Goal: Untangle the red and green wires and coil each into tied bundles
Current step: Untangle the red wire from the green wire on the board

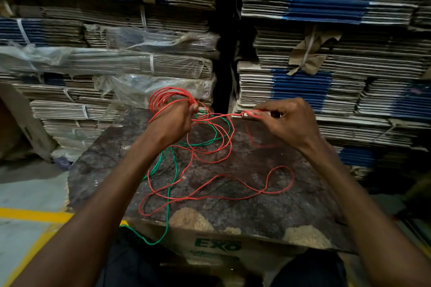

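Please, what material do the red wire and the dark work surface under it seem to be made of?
The red wire looks like thin plastic-insulated wire: smooth, slightly glossy, holding springy loops. The work surface seems to be a dark laminated board with a mottled finish; pale, crumbly patches on its near edge suggest particleboard, though that is uncertain.

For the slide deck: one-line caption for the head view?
Left hand holds red wire coils, right hand pinches its strand; green wire loose on worn board.

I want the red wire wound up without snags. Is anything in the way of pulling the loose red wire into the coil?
Yes. The green wire crosses the loose red wire just below the left hand holding the coil.
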Motion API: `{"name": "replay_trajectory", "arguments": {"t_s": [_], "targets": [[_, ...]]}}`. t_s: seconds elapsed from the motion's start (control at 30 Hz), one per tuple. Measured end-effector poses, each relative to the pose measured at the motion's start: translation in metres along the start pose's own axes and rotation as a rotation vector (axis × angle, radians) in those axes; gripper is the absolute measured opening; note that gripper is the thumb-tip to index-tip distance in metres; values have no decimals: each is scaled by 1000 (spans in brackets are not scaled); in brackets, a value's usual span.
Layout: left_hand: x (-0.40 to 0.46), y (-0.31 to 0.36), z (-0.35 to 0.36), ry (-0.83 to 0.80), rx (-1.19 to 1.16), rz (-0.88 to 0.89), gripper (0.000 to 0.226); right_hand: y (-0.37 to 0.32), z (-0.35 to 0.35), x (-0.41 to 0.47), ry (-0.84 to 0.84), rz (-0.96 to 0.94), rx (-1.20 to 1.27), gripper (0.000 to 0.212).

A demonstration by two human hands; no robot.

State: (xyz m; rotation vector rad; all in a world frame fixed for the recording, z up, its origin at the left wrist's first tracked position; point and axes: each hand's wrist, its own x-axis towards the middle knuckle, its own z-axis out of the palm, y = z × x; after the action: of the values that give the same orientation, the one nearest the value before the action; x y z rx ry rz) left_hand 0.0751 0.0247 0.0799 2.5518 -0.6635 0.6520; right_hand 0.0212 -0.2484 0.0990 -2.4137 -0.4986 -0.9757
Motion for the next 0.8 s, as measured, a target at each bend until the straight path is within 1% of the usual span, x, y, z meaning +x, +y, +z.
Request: {"name": "replay_trajectory", "arguments": {"t_s": [0.07, 0.17, 0.23, 0.33, 0.4, 0.5, 0.57, 0.63, 0.7, 0.8], "targets": [[-2, 0, 3, -23, 13, 9, 35, -4, -3, 2, 90, 15, -63, 28], [-4, -3, 7, -84, -28, 6, 41, -8, -3, 9, 173, 39, -64, 25], [-7, 1, 6, -167, -149, -16, 40, -10, -3, 14, 197, 56, -66, 30], [-17, 18, -3, -372, -581, -122, 32, -6, -1, 24, 200, 83, -10, 37], [-24, 26, -8, -471, -822, -138, 34, -1, 1, 30, 183, 119, 58, 40], [-33, 30, -17, -554, -1149, -127, 31, 8, 8, 35, 76, 158, 145, 41], [-40, 29, -20, -612, -1362, -100, 29, 13, 12, 34, -26, 162, 246, 34], [-46, 27, -24, -618, -1560, -91, 28, 18, 14, 31, -104, 169, 390, 19], [-49, 22, -25, -564, -1736, -107, 25, 20, 13, 27, -143, 207, 533, 9], [-49, 15, -22, -500, -1940, -107, 23, 23, 14, 23, -189, 278, 652, 10]]}}
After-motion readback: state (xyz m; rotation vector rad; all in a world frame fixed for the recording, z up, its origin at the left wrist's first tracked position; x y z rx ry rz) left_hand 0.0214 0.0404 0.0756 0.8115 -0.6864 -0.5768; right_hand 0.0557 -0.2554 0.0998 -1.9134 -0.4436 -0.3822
